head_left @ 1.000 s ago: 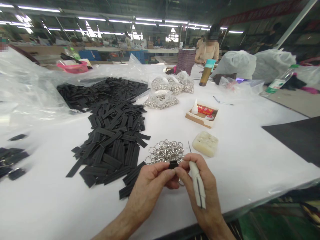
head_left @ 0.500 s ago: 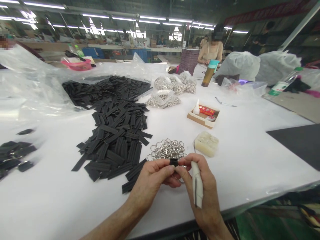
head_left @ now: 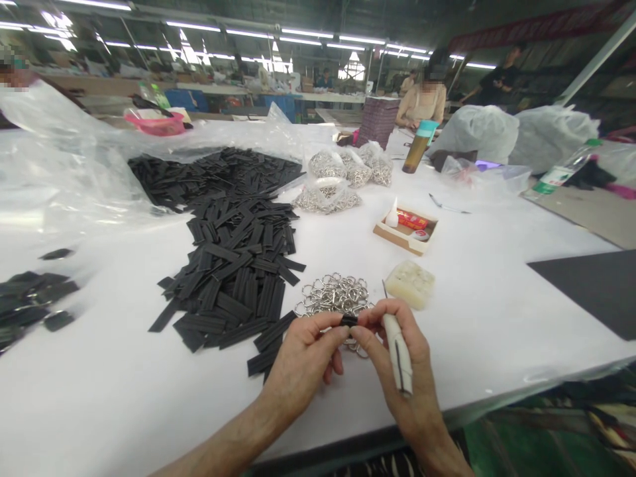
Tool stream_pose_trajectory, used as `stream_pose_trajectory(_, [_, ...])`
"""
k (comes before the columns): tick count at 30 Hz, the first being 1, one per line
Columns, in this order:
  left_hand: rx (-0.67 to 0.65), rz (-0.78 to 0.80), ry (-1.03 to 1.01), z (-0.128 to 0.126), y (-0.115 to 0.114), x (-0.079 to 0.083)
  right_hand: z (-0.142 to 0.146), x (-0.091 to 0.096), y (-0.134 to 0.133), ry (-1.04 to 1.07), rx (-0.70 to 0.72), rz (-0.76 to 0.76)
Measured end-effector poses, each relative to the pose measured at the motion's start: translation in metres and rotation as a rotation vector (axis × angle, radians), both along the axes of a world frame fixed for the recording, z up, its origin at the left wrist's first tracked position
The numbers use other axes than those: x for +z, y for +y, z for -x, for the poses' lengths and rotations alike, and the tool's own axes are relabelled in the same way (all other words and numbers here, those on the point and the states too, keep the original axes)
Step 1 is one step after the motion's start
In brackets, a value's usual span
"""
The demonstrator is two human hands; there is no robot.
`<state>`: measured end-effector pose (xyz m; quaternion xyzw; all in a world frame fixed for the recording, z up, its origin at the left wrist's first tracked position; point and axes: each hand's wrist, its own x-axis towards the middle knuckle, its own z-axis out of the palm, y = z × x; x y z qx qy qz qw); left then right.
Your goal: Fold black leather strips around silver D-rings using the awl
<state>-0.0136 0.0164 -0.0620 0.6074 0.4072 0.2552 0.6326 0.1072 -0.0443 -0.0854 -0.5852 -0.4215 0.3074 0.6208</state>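
Between my fingertips a short black strip [head_left: 348, 320] is bent over. My left hand [head_left: 311, 354] pinches one side of it, thumb and forefinger closed. My right hand [head_left: 405, 361] pinches the other side and also keeps an awl [head_left: 399, 358] with a pale wrapped handle across the palm, its thin metal tip pointing away from me. Just beyond the fingers lies a heap of silver metal rings [head_left: 335, 291]; a few rings show below the strip, and whether one sits in its fold I cannot tell. Left of them spreads a large pile of flat black strips [head_left: 233, 265].
A yellowish wax-like block [head_left: 410, 285] and a small cardboard tray [head_left: 405, 238] lie to the right. Bagged rings [head_left: 328, 195], a bottle with a blue lid [head_left: 419, 147] and a pen [head_left: 447, 205] are farther back. Finished-looking black pieces [head_left: 32, 298] lie far left. Another person [head_left: 422, 103] sits opposite.
The black strip has tilted and looks more folded between my fingers. The awl's handle has swung slightly to the right, and my left lower fingers have shifted left.
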Motion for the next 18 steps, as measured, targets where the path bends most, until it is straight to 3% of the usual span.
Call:
stream_pose_trajectory(6, [0.038, -0.148, -0.009, 0.0022, 0.0019, 0.002, -0.0025, -0.0033, 0.0, -0.03, 0.012, 0.028])
stream_pose_trajectory(11, [-0.044, 0.012, 0.004, 0.0012, 0.0027, 0.0006, -0.004, -0.0035, -0.0015, -0.036, 0.016, 0.045])
stream_pose_trajectory(18, [-0.109, 0.213, -0.188, 0.0002, 0.0089, 0.0025, -0.0064, 0.0018, -0.0022, -0.049, 0.026, 0.054])
